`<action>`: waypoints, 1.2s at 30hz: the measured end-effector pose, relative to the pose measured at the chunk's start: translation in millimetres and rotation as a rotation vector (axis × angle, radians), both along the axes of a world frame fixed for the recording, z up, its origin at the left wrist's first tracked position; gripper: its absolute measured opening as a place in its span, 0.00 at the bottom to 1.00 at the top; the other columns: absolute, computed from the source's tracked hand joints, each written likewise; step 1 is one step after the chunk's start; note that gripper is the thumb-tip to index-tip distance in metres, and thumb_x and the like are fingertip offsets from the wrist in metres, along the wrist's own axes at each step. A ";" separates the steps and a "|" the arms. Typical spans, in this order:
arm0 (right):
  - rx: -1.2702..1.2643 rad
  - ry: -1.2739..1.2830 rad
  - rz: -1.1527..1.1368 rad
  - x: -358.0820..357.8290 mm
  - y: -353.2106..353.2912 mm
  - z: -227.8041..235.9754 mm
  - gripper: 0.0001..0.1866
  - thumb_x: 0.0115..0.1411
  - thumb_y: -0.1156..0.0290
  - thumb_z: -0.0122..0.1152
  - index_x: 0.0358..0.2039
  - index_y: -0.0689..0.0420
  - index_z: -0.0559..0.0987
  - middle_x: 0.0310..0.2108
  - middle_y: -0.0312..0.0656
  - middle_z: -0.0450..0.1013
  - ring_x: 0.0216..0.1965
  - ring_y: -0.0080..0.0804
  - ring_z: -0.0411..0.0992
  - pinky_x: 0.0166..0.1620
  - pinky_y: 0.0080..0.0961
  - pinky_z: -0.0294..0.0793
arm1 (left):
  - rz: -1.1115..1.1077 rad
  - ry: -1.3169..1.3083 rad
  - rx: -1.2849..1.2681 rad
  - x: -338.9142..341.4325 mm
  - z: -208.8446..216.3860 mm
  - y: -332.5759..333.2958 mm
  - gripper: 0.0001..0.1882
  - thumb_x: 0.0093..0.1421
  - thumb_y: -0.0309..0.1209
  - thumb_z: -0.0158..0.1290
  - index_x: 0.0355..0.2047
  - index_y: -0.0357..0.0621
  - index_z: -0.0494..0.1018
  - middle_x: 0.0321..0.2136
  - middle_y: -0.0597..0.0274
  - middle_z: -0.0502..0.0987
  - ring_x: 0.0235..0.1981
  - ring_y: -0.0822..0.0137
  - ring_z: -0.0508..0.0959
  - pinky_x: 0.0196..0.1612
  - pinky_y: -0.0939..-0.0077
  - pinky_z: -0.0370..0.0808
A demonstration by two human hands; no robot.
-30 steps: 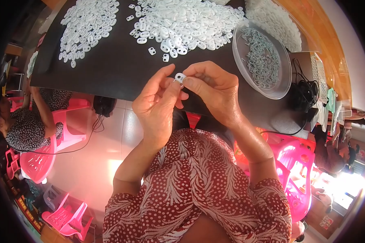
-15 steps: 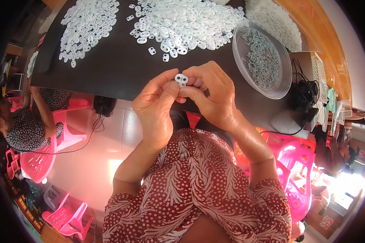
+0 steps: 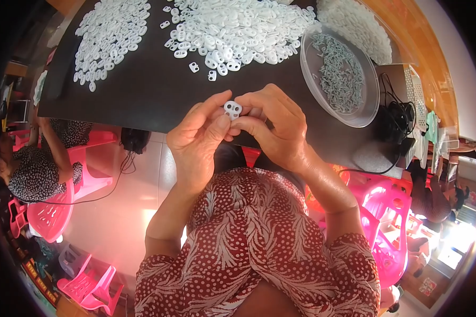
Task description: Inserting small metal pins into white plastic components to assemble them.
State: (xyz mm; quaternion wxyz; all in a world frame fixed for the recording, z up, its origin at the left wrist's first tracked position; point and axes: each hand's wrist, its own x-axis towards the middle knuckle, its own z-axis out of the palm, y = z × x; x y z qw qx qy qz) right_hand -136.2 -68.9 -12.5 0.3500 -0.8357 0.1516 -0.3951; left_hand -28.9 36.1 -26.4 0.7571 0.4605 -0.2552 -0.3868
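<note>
A small white plastic piece with two round holes [image 3: 232, 108] is held up between my hands, just in front of the dark table's near edge. My left hand [image 3: 200, 136] pinches it from the left, thumb against its lower part. From the right, the thumb and bent fingers of my right hand [image 3: 278, 127] close on its side; their tips are partly hidden. Beyond my hands lies a large heap of similar white pieces [image 3: 243, 31], with a few loose ones at its near side. Another spread of white pieces [image 3: 111, 39] covers the table's far left.
A clear round tub [image 3: 374, 105] at the right holds many small grey-green parts [image 3: 339, 74]. Behind it sits a container of whitish pieces [image 3: 357, 29]. Black cables [image 3: 399, 113] lie at the table's right. Someone in a patterned top [image 3: 37, 171] sits at the left beside pink chairs [image 3: 53, 211].
Both hands have shifted slightly left and down with the white piece. It has turned a little, its two holes now facing up more plainly.
</note>
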 end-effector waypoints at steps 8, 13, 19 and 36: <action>0.006 -0.043 0.006 0.2 2.2 -1.5 0.16 0.39 0.82 0.65 0.33 0.62 0.75 0.22 0.38 0.71 0.23 0.31 0.67 0.26 0.25 0.67 | -0.004 -0.067 -0.095 0.1 -4.6 -1.2 0.15 0.59 0.20 0.51 0.47 0.31 0.71 0.30 0.59 0.73 0.27 0.72 0.75 0.31 0.83 0.73; -0.022 -0.062 0.002 -0.2 4.0 -1.7 0.16 0.40 0.81 0.64 0.33 0.62 0.75 0.23 0.39 0.72 0.23 0.31 0.67 0.26 0.24 0.67 | 0.038 -0.029 -0.116 -8.2 -3.3 0.7 0.14 0.59 0.21 0.52 0.46 0.30 0.71 0.31 0.58 0.73 0.26 0.71 0.75 0.30 0.82 0.74; -0.053 -0.063 0.034 -1.9 4.4 -0.3 0.15 0.41 0.81 0.63 0.33 0.63 0.75 0.26 0.40 0.72 0.23 0.31 0.67 0.26 0.25 0.68 | 0.083 -0.037 -0.168 -13.2 -6.5 0.7 0.14 0.59 0.20 0.52 0.46 0.29 0.70 0.33 0.56 0.75 0.26 0.70 0.75 0.30 0.81 0.75; 0.074 -0.092 0.065 -2.4 10.8 -8.2 0.18 0.42 0.82 0.63 0.37 0.65 0.75 0.31 0.44 0.73 0.26 0.35 0.68 0.29 0.26 0.70 | 0.085 -0.020 -0.171 -14.3 -4.4 5.4 0.14 0.59 0.20 0.51 0.46 0.28 0.70 0.34 0.56 0.73 0.28 0.71 0.74 0.33 0.80 0.74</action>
